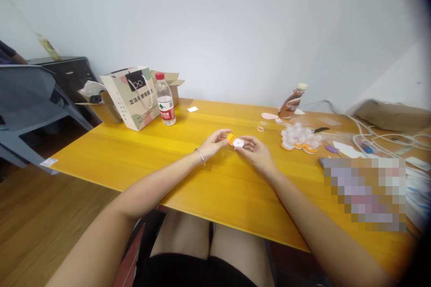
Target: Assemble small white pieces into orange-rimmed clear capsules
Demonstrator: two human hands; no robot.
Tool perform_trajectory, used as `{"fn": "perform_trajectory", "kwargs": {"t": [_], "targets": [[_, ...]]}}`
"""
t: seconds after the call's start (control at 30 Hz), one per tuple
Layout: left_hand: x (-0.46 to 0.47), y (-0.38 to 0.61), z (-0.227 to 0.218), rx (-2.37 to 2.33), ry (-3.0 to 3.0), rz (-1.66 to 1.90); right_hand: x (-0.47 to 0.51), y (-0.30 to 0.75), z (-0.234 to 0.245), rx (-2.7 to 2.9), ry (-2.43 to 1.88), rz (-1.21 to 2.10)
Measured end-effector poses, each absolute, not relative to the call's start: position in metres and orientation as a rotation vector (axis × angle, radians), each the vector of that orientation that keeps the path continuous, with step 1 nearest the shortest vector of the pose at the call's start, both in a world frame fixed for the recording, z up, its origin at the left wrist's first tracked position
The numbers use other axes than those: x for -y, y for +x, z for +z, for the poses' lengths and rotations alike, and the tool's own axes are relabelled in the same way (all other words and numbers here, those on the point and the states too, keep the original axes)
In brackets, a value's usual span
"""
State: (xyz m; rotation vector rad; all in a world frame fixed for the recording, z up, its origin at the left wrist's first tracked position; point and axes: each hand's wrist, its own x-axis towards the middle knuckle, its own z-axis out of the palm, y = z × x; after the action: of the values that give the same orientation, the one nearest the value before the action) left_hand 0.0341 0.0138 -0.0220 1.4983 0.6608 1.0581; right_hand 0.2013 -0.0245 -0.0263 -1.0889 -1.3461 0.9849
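Over the middle of the yellow wooden table (188,157), my left hand (214,143) grips a small orange rounded piece (230,138) between thumb and fingers. My right hand (258,153) pinches a small white disc (239,143) right beside it. The two pieces are close together; whether they are joined I cannot tell. To the right of my hands lies a pile of clear-wrapped white and orange pieces (299,136). A small pale ring (260,128) rests beyond my right hand.
At the back left stand a paper gift bag (134,98), a water bottle (165,103) and cardboard boxes (109,106). A brown drink bottle (292,102) leans at the back right, near white cables (367,128) and a purple piece (332,149). A grey chair (30,94) is leftmost.
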Motion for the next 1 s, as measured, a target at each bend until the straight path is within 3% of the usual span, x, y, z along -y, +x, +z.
{"fn": "perform_trajectory", "kwargs": {"t": [0.67, 1.0], "targets": [[-0.004, 0.036, -0.022, -0.752, 2.001, 1.208, 0.027, 0.198, -0.028, 1.374, -1.059, 0.973], [-0.003, 0.032, -0.018, -0.726, 2.218, 1.098, 0.028, 0.197, -0.029, 1.415, -1.012, 1.023]]}}
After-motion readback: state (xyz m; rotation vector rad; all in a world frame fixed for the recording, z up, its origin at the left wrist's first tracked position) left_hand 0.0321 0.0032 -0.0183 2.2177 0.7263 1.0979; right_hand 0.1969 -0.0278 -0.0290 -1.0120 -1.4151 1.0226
